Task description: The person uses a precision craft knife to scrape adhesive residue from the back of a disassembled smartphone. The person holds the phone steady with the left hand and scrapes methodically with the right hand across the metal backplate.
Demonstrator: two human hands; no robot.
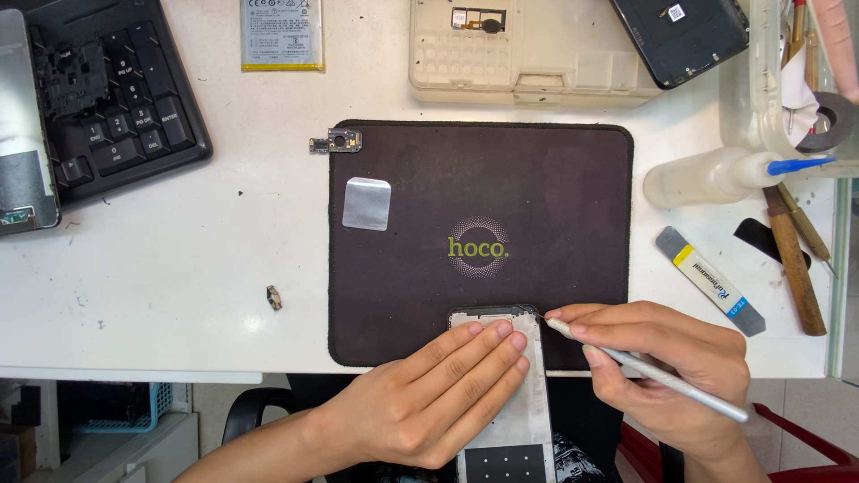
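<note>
The left hand [429, 394] lay flat on the phone frame [506, 394] at the black mat's [555, 197] near edge, its grip loose, while the right hand [667, 371] pinched a thin metal tool [644, 371], picking at the frame's top corner, which seemingly called for steady, fine pressure.

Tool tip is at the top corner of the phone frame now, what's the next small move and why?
Probably work the tip a little further along the top edge. The right hand holds the thin metal tool like a pen, with its point at the upper right corner of the phone frame, and the left hand lies flat on the frame, pinning it to the black mat.
</note>
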